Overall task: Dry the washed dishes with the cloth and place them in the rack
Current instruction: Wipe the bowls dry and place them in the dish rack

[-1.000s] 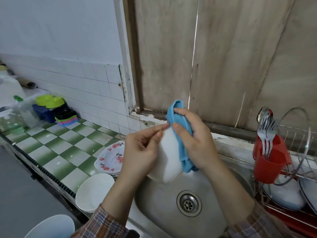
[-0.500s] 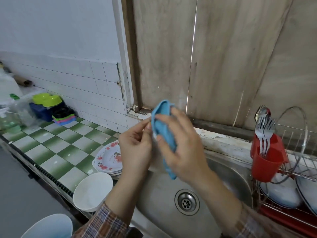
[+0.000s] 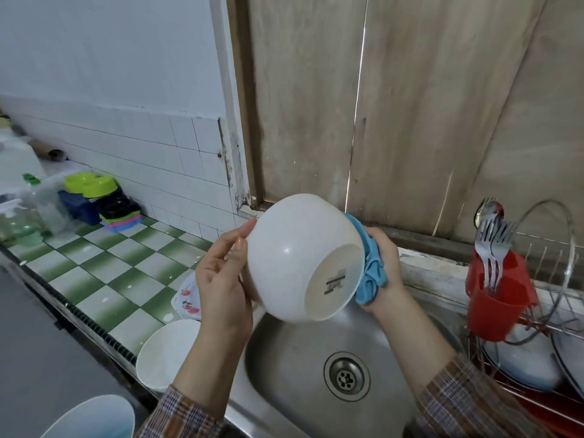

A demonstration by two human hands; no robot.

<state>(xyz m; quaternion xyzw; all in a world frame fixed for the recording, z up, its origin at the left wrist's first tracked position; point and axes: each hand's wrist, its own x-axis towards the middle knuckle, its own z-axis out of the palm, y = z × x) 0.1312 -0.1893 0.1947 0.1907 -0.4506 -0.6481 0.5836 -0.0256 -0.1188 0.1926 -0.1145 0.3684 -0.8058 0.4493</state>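
My left hand [image 3: 221, 279]: holds the white bowl [image 3: 294, 248] at its rim, thumb laid on the outer wall; the other fingers are hidden behind it.
My right hand [image 3: 387, 270]: curled round the bunched blue cloth [image 3: 371, 273], pressing it against the bowl's far side.
White bowl: in the air above the sink [image 3: 284, 368], tipped so its base faces me.
Blue cloth: squeezed between my right palm and the bowl, above the sink's back edge.
Rack [image 3: 553, 327]: just right of the sink, plates lying in it.
Red cutlery holder [image 3: 493, 305]: on the rack, right of the sink, forks [image 3: 493, 245] standing upright.
Second bowl [image 3: 167, 352]: on the tiled counter [image 3: 104, 273], just left of the sink.
Flowered plate [image 3: 189, 295]: left of the sink, partly hidden by my left hand.
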